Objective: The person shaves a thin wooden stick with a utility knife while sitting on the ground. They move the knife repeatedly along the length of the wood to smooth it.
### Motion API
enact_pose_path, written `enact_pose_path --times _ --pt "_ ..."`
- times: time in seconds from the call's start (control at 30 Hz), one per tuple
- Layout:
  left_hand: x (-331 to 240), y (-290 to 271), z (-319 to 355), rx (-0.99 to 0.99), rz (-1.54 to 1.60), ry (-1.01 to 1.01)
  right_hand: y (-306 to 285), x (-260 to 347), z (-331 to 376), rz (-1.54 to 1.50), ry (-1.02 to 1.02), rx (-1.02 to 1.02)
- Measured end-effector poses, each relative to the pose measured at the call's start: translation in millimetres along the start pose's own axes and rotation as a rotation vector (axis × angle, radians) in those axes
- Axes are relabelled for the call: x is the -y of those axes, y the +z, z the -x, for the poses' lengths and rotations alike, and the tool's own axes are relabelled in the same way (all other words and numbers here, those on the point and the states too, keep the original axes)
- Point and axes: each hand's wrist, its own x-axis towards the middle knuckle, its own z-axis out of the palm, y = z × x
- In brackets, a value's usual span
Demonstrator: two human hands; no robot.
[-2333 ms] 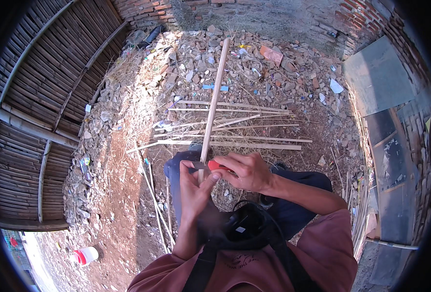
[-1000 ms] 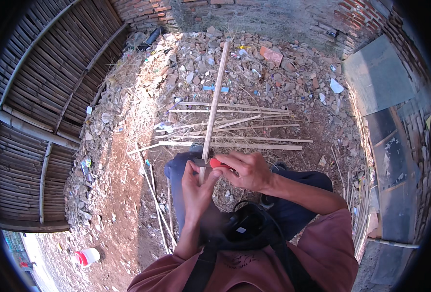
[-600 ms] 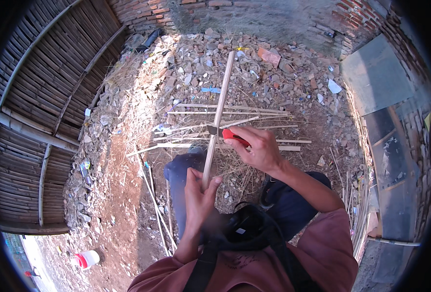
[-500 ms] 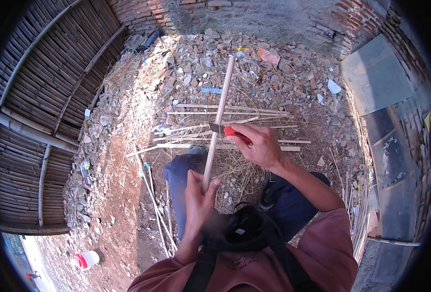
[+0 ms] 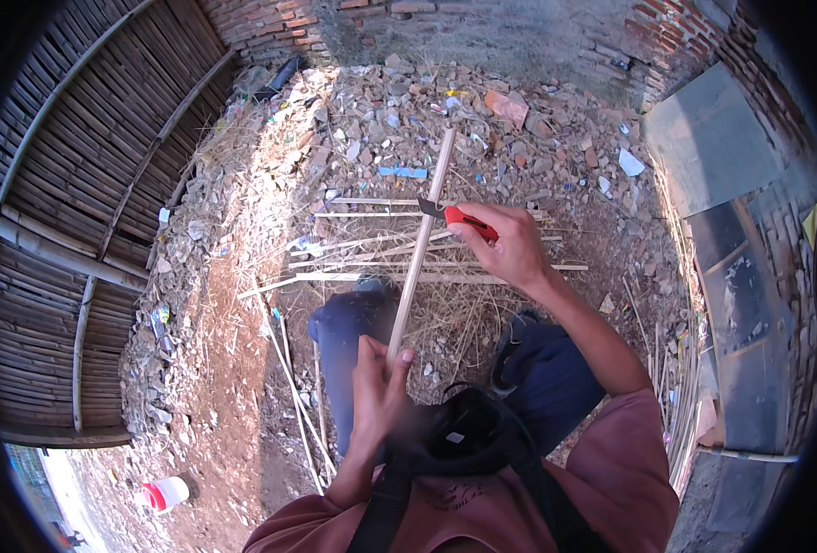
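A long, straight, pale wooden strip point(image 5: 417, 262) slants away from the person, above the lap, its far end over the rubble; its near end is partly covered by the left hand point(image 5: 377, 387), which pinches it between thumb and fingers. The right hand point(image 5: 516, 249) is closed around the red handle of a knife with a dark, flat blade point(image 5: 432, 209); the fingers cover part of the handle. The blade lies across the strip's upper part, but how deeply it bites is hard to make out. Beneath, thin pale wooden strips point(image 5: 330, 276) lie crosswise over dry straw, some passing behind the held strip and the right hand. Dark blue trousers point(image 5: 556, 369) show at both knees, partly hidden by a black strapped object point(image 5: 464, 429) whose kind is unclear. Farther left stands a slatted bamboo wall point(image 5: 67, 230), cut off by the dark rim.
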Motion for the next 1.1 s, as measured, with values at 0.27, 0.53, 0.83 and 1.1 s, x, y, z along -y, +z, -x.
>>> enact_pose_path --times 0.27,0.53,0.83,1.1 --pt "3.3 -1.3 7.4 0.042 -0.036 0.01 -7.1 -12.9 -10.4 0.038 0.079 0.003" --pt "10.2 -9.1 35.1 0.111 -0.128 0.021 -70.7 -109.0 -40.8 0.153 0.463 -0.25" --pt "21.4 -21.3 14.1 0.063 0.034 0.012 -79.2 -142.7 7.3 0.317 0.618 0.716" --pt "-7.3 -12.8 -8.0 0.161 0.187 -0.021 -54.3 -55.2 -6.5 -0.108 0.411 -0.074"
